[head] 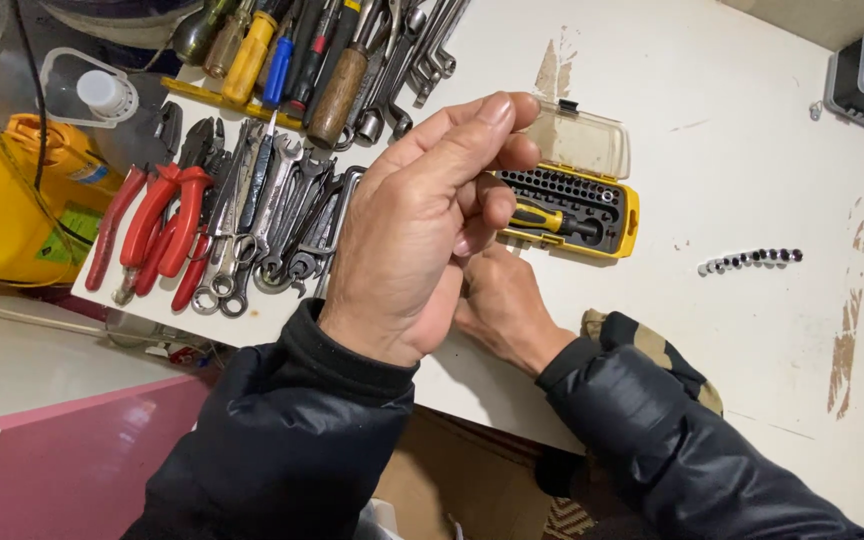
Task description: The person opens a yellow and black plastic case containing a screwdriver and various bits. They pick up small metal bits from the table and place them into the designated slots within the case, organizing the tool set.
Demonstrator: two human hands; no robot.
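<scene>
Yellow case (628,215): open on white surface (752,150), driver inside.
Left hand (417,235): raised, grip curled, contents unclear.
Right hand (502,305): beneath, grip hidden.

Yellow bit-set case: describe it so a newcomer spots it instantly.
On the white tabletop, right of the spread of pliers and wrenches, the yellow plastic bit-set case lies open beyond both hands. Alone there, it has a hinged clear lid, with a yellow-and-black screwdriver handle inside.

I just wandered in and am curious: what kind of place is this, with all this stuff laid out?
Probably a home workshop or repair bench. A white table holds a row of wrenches, red-handled pliers and an open yellow screwdriver bit case, right by the person's left hand.
</scene>
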